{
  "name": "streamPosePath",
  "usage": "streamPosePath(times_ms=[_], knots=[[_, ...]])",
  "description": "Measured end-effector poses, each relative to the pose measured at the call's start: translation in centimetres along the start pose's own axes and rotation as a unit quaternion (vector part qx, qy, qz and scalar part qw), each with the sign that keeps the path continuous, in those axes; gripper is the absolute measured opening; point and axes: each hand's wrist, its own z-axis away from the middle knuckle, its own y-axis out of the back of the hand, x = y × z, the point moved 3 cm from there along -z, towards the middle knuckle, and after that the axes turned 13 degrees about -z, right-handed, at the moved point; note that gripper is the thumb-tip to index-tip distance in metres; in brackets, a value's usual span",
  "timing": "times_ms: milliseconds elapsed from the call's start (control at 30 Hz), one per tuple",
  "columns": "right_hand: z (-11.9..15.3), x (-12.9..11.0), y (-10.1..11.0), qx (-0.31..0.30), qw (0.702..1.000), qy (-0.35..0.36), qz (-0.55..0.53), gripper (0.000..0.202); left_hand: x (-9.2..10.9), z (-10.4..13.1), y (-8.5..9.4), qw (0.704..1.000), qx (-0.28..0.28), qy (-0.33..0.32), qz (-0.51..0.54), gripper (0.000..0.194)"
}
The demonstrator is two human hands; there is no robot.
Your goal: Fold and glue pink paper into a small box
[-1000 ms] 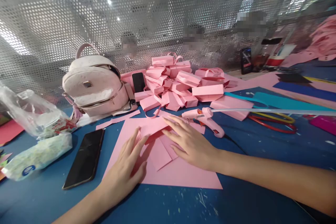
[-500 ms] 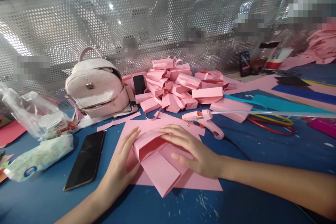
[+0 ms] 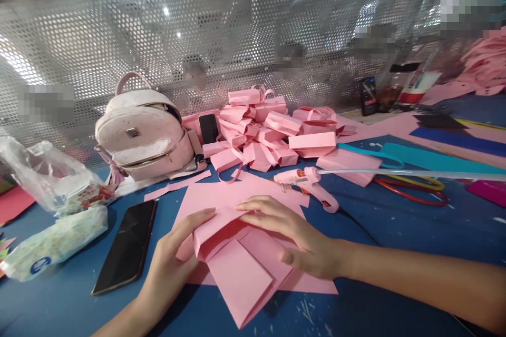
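Between my two hands is a partly folded pink paper bag (image 3: 242, 277), its mouth open toward me and one long flap sticking out at the front. My left hand (image 3: 173, 259) wraps round its left side, fingers along the outside and thumb underneath. My right hand (image 3: 290, 234) lies over the right side, fingers stretched across the upper edge and thumb lower down by the side panel. Under the bag a flat pink paper sheet (image 3: 312, 283) rests on the table. A pink glue gun (image 3: 310, 184) lies just beyond my right hand.
Behind are a heap of pink paper bags (image 3: 282, 121) and a pale backpack (image 3: 144, 134). At left lie a dark phone (image 3: 126, 247), a tissue pack (image 3: 55, 242) and a plastic bag (image 3: 47, 174). Right of the glue gun's cord (image 3: 359, 227) are red and yellow loops (image 3: 415, 192).
The paper bag has come slightly nearer and to the left, its front flap reaching lower. My left hand has curled further round the bag's side. My right hand remains over the upper edge.
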Motion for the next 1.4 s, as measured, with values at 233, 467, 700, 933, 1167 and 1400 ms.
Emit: streamPosePath(times_ms=[233, 467, 700, 933, 1167, 1400], knots=[[0.2, 0.3, 0.1, -0.005, 1.000, 0.010, 0.004, 0.079, -0.6, 0.1, 0.0, 0.998, -0.010, 0.059, 0.022, 0.041], [0.1, 0.8, 0.1, 0.088, 0.993, 0.006, 0.072, 0.035, -0.6, -0.6, -0.1, 0.993, 0.002, 0.109, 0.048, 0.035], [0.0, 1.7, -0.1, 0.116, 0.989, -0.053, 0.077, 0.024, -0.6, -0.7, -0.6, 0.986, -0.058, 0.119, 0.105, 0.036], [-0.1, 2.0, 0.0, 0.115, 0.986, -0.109, 0.051, 0.031, -0.6, -0.4, -0.6, 0.989, -0.022, 0.088, 0.115, 0.045], [0.0, 2.0, 0.2, 0.119, 0.985, -0.122, 0.013, 0.027, -0.9, -0.7, -0.9, 0.977, -0.028, 0.078, 0.196, 0.040], [-0.2, 1.7, 0.0, 0.101, 0.990, -0.094, -0.006, 0.024, 0.7, -1.0, -0.5, 0.992, -0.061, 0.037, 0.106, 0.023]])
